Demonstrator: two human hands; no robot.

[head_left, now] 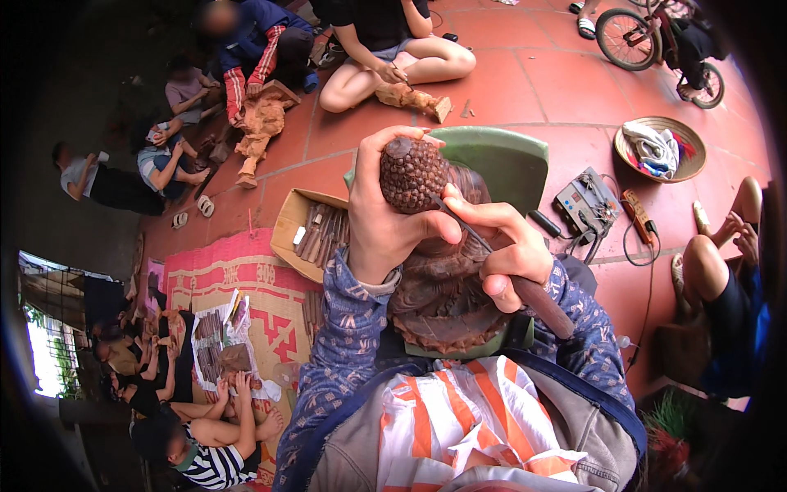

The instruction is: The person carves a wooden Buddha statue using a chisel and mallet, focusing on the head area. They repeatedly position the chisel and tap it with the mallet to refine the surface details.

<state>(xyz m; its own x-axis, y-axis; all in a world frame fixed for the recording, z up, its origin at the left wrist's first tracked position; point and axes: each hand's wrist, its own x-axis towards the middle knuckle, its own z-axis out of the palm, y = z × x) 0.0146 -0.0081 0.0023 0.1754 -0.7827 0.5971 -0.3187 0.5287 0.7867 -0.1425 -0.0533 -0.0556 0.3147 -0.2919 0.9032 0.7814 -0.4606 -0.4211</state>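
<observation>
A dark brown wooden Buddha statue (438, 295) rests before my lap, its knobbly, curl-covered head (412, 174) toward the far side. My left hand (385, 217) is wrapped round that head, thumb across its side and fingers over the top. In my right hand (504, 246) is a carving chisel (541, 306), its wooden handle slanting down to the right under the palm. The thin metal blade points up-left, with its tip at the carved curls. My fingers hide part of the blade and much of the statue's face.
A green plastic chair (500, 156) stands behind the statue. Left are a cardboard box (287, 234) of chisels and a patterned mat (221, 271) with more tools. Right lie a grey control box (589, 201), a cabled power strip (639, 215) and a woven basket (687, 135). Several people sit around, some carving.
</observation>
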